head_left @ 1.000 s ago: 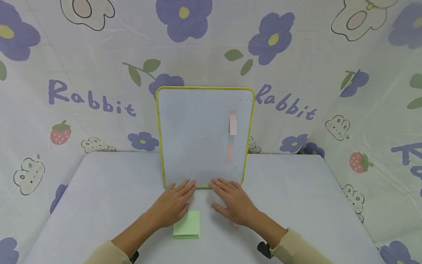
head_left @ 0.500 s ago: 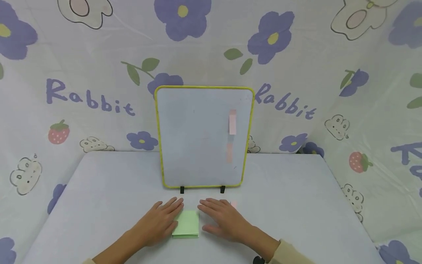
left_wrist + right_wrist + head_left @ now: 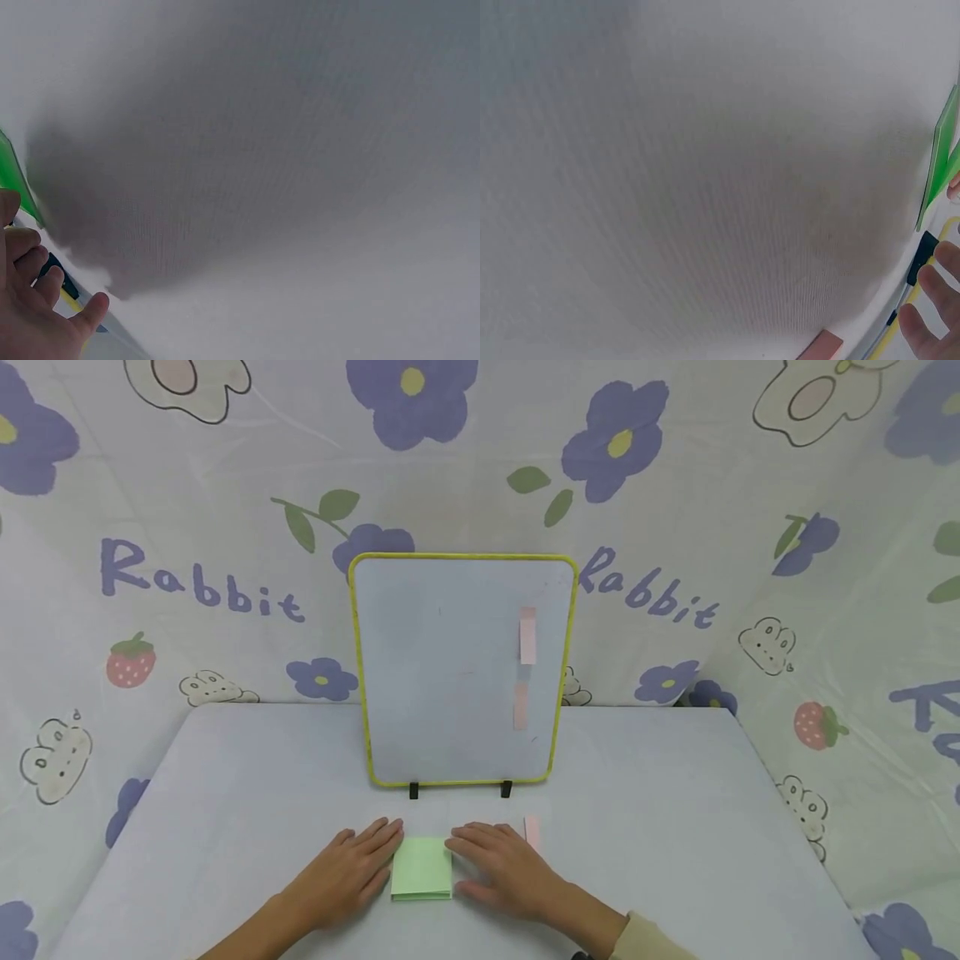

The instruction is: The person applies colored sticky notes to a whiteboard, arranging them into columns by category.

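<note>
A light green pad of sticky notes (image 3: 422, 867) lies flat on the white table, its near edge showing stacked layers. My left hand (image 3: 345, 872) is at its left side, fingers extended, fingertips by the far left corner. On the other side, my right hand (image 3: 502, 870) has its fingertips at the pad's right edge and its thumb apart, below the index finger. The left wrist view shows part of the green pad (image 3: 13, 184) just beyond the left fingers (image 3: 51, 285). In the right wrist view, green sheets (image 3: 941, 154) stand angled apart near the right fingers (image 3: 934, 285).
A yellow-framed whiteboard (image 3: 457, 677) stands behind the hands on black feet (image 3: 506, 789). Two pink paper strips (image 3: 528, 635) are stuck on its right side. Another pink strip (image 3: 532, 832) lies on the table beyond the right hand. A patterned cloth (image 3: 247, 510) hangs behind.
Both hands have drawn back from the whiteboard's lower edge to either side of the green pad, uncovering the board's black feet. The pink strip on the table shows more now.
</note>
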